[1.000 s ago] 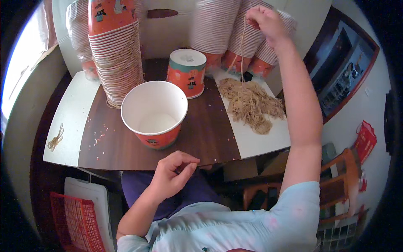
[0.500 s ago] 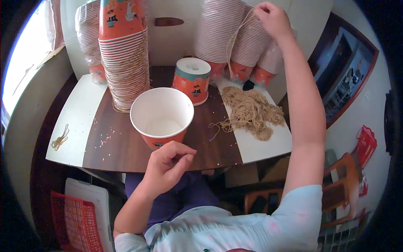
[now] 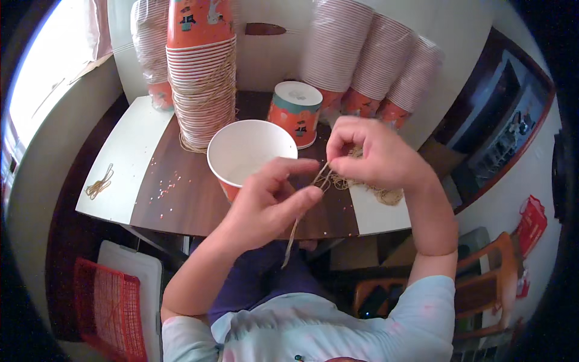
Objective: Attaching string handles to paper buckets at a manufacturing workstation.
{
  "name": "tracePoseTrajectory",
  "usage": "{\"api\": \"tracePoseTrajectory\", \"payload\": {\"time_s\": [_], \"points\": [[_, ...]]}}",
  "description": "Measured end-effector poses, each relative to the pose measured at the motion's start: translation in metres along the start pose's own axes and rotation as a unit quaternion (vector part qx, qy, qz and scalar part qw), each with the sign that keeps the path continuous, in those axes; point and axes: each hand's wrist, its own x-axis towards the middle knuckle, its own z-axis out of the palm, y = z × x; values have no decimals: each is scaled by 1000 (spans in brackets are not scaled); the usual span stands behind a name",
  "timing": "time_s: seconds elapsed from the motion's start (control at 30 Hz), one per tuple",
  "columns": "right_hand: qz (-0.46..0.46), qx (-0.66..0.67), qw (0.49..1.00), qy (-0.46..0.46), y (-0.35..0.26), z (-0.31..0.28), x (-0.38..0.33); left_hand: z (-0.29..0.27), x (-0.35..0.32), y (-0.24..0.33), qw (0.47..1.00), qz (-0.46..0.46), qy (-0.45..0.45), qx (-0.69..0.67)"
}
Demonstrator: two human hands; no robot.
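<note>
My right hand (image 3: 379, 152) is over the right part of the bench (image 3: 187, 211), thumb and forefinger pinched on a looped pale twine (image 3: 295, 229). The twine slants down past my left hand (image 3: 265, 202) and dangles beyond the bench's near edge. My left thumb and forefinger stand parted beside it, the other fingers curled; whether they grip it, I cannot tell. Just behind that hand stands an upright open bucket (image 3: 250, 142), white inside. Toward the far edge an upturned bucket (image 3: 294, 123) rests on its rim, with a tall bucket stack (image 3: 202, 84) to its left. A tangled twine heap (image 3: 388, 196), partly hidden by my right hand, lies on the bench's white right end. Near the near left corner lies a small twine bundle (image 3: 99, 184).
</note>
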Motion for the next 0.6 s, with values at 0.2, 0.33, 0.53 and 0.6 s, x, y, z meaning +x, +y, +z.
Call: {"api": "tracePoseTrajectory", "payload": {"time_s": [0.2, 0.33, 0.53, 0.6], "points": [[4, 77, 997, 8, 21, 28, -25, -7, -34, -4, 989, -87, -98, -64], [28, 260, 965, 3, 39, 62, -35, -7, -58, -14, 977, -141, -41, -157], [-51, 173, 983, 34, 21, 96, -34, 3, -52, -30, 992, -42, -1, 116], [-54, 116, 990, 51, 18, 97, -34, 2, -57, -32, 992, -56, 1, 113]]}}
